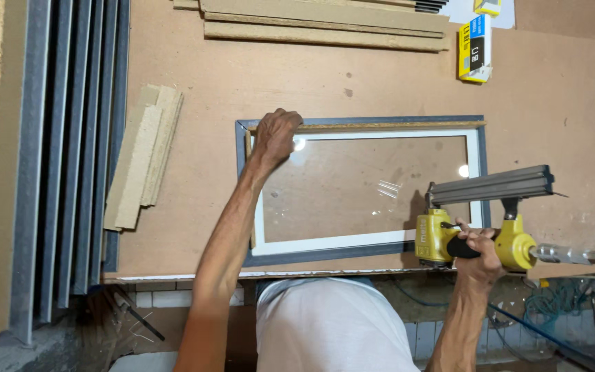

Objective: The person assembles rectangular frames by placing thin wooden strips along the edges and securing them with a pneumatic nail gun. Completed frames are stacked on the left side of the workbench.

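I see left hand pressing frame corner, steadying it on surface; right hand grip wrapped around yellow nail gun at lower edge.

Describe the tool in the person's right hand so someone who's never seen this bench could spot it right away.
On the brown workbench lies a grey picture frame with a white inner border. At its near right corner the right hand grips a yellow pneumatic nail gun. It alone has a long grey magazine on top and an air hose at its rear.
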